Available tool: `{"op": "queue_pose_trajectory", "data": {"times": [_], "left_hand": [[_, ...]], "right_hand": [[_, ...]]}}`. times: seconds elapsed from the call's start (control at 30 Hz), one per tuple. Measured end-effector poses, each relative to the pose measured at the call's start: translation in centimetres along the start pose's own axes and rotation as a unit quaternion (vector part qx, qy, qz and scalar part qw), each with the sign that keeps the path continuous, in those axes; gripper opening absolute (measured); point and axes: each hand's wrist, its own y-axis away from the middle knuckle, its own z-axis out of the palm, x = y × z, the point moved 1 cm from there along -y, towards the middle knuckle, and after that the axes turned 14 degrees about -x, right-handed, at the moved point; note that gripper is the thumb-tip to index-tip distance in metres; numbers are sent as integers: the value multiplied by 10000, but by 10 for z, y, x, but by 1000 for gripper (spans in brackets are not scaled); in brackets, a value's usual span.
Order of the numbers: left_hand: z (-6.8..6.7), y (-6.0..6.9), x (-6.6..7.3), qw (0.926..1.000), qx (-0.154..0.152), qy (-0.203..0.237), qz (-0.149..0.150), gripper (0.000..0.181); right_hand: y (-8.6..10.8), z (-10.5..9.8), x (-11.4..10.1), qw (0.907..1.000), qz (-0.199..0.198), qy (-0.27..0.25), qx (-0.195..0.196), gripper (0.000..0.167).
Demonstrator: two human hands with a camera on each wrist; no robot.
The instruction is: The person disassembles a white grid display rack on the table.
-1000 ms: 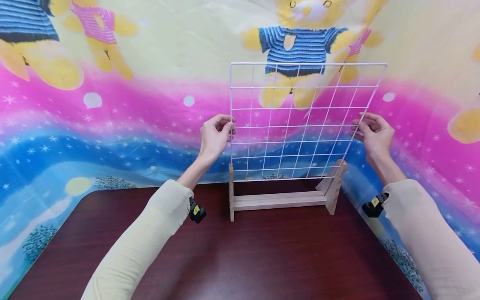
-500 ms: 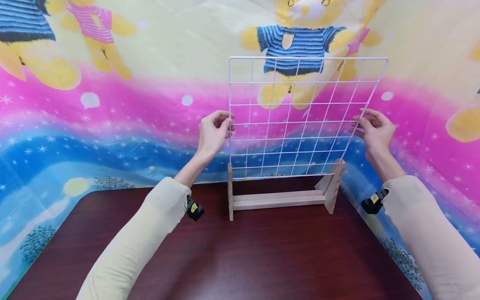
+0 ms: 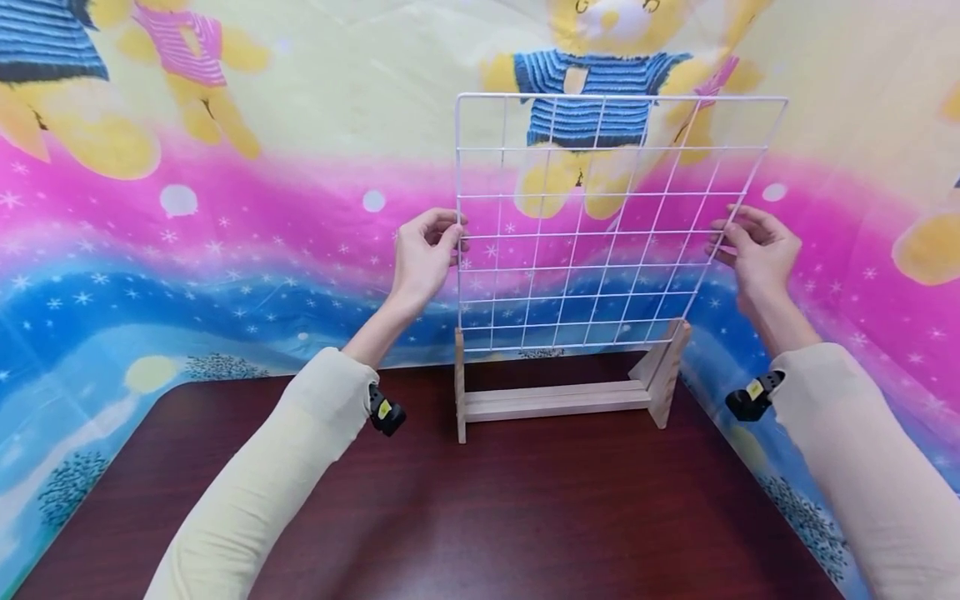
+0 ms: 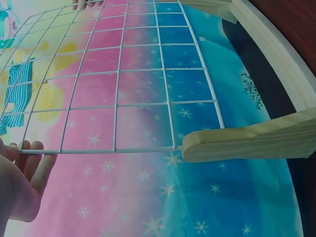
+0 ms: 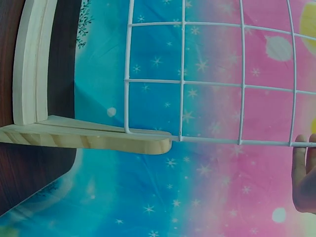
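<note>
I've got the white wire grid (image 3: 576,234) upright between the wooden posts (image 3: 666,383), above the crossbar (image 3: 558,402), my left hand (image 3: 422,258) and right hand (image 3: 767,257) each pinching one side edge, so I'd move both sides evenly, lest a corner bind

From the head view I lose the left sleeve (image 3: 247,487) and the right sleeve (image 3: 862,467) at the near edge, and the near end of the table (image 3: 525,508) runs out too. The far bear (image 3: 611,75) loses the top of its head. I can't read the yellow labels on the left camera (image 3: 387,417) and right camera (image 3: 752,398); they're too small. The left wrist view cuts off the left hand (image 4: 22,195), and there the left upright (image 4: 247,143) hides one corner of the wire grid (image 3: 566,267). My right wrist view crops the right hand (image 5: 303,185).
</note>
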Motion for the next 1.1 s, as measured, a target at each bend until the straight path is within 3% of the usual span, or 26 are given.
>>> {"op": "queue_pose_trajectory", "data": {"times": [0.23, 0.43, 0.53, 0.77, 1.1], "left_hand": [[-1, 1, 6, 10000, -34, 31, -59, 20], [2, 12, 34, 9999, -78, 67, -40, 19], [1, 14, 39, 10000, -25, 77, 5, 18], [2, 11, 41, 9998, 46, 50, 184, 18], [-2, 1, 27, 9989, 116, 13, 460, 16]], "right_hand": [[-2, 1, -4, 9997, -99, -190, -84, 24], [-3, 4, -9, 9995, -58, -298, 11, 24], [-4, 5, -13, 9994, -15, -354, 55, 24], [-3, 7, -22, 9988, 59, -465, 158, 25], [-2, 11, -33, 9990, 80, -433, 87, 29]]}}
